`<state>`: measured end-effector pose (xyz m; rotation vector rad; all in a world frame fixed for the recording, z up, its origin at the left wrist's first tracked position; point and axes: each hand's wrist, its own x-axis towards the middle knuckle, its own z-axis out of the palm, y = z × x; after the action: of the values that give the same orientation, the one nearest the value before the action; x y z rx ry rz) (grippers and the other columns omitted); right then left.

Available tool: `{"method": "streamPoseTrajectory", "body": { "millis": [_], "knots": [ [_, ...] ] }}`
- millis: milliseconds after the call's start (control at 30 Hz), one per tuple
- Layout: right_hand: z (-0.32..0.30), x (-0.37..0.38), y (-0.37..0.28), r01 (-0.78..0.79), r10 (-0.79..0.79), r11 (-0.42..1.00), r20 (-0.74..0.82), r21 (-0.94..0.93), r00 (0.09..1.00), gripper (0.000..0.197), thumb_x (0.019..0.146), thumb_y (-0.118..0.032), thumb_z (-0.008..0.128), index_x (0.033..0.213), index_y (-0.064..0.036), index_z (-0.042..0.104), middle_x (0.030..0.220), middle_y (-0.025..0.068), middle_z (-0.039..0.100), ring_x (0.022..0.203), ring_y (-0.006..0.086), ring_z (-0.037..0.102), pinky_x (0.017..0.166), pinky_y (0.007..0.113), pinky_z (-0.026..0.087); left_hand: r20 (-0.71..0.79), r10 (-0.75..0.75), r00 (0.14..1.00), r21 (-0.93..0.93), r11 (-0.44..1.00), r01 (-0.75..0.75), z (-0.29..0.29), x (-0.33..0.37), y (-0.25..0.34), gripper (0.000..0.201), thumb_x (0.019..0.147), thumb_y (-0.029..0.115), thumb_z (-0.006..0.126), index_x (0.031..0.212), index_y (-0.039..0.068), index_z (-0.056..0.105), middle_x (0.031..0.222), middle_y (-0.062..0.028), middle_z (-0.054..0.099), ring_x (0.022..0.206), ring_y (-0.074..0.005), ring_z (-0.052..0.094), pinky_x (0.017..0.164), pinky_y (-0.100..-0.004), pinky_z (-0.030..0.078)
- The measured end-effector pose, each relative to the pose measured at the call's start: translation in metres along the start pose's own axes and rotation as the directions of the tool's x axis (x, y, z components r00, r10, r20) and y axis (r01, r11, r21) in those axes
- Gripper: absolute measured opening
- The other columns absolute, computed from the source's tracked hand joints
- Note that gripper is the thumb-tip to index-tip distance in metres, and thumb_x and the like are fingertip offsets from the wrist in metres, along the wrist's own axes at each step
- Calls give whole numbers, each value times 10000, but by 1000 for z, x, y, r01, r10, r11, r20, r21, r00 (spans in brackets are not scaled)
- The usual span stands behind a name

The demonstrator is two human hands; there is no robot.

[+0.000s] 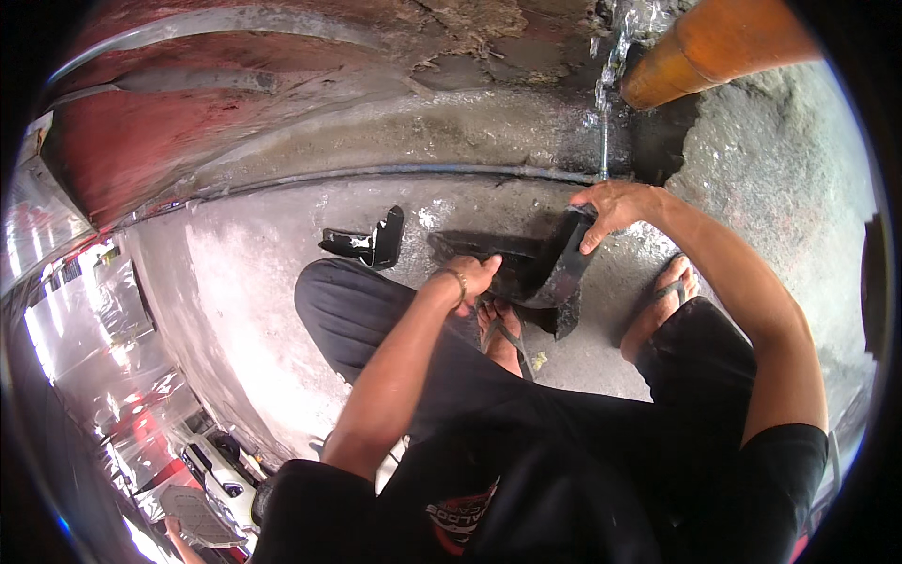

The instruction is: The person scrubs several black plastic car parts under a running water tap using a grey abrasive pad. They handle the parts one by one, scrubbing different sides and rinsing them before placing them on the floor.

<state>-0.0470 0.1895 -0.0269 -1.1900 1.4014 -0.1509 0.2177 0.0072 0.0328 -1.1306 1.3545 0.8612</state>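
Between my two hands is a curved black panel (540,273), plastic-looking, bent upward at its right end and set low over the wet concrete in front of my feet. My left hand (473,275) is closed on its near left edge, thumb lying on top. At the raised upper right end, my right hand (613,211) grips the rim with the thumb on one face; some of its fingertips are hidden. A thin stream of water (604,132) falls just beyond my right hand. Left of the panel, a smaller angled black piece (383,242) with white patches lies on the floor.
An orange pipe (719,52) juts in at the upper right. A narrow pipe (404,169) runs along the base of the red and grey wall (169,122). My sandalled feet (503,338) flank the panel. At lower left, another person's hand (173,526) is beside a grey board (193,515).
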Motion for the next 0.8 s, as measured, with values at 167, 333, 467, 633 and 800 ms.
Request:
{"method": "streamPoseTrajectory", "body": {
  "millis": [167, 333, 467, 633, 800],
  "knots": [
    [-8, -17, -13, 4, -16, 974, 52, 228, 999, 1065, 713, -550, 892, 1525, -26, 442, 1382, 203, 627, 1317, 317, 566, 1103, 398, 445, -201, 59, 978, -269, 956, -113, 3, 39, -38, 601, 951, 430, 703, 1219, -64, 490, 979, -261, 708, 811, -360, 743, 679, -462, 602],
    [-33, -65, -19, 98, -14, 674, -120, 732, 993, 811, 770, -149, 937, 1446, -16, 509, 1391, 73, 597, 1304, 187, 527, 1131, 352, 437, -761, 319, 566, -175, 738, -651, 3, -7, -20, 719, 886, 266, 816, 1316, 45, 283, 793, -87, 646, 731, -215, 688, 707, -371, 577],
    [-59, -100, -29, 296, -5, 678, -398, 673, 917, 766, 809, -106, 902, 1458, -55, 498, 1369, 22, 596, 1262, 152, 541, 1105, 330, 452, -644, 179, 744, -735, 127, -667, -14, -46, 23, 779, 910, 285, 825, 1430, 137, 264, 1264, -123, 587, 1093, -215, 668, 937, -412, 532],
    [-44, -93, -25, 432, 62, 647, -608, 629, 792, 769, 819, -165, 902, 1463, -75, 492, 1352, -6, 594, 1288, 133, 506, 1144, 332, 392, -627, 595, 503, -688, -119, -716, -35, -38, 76, 722, 915, 149, 787, 1480, 96, 340, 1259, -40, 600, 1150, -144, 589, 1009, -328, 473],
    [-32, -93, 10, 386, 31, 784, -652, 486, 758, 680, 850, -161, 877, 1414, -73, 508, 1271, 3, 615, 1238, 141, 525, 1121, 333, 407, -633, 680, 370, -519, -17, -855, -27, -36, 105, 729, 886, -20, 744, 1500, 64, 359, 1344, -70, 569, 1234, -176, 574, 1055, -327, 486]
  ]
}}
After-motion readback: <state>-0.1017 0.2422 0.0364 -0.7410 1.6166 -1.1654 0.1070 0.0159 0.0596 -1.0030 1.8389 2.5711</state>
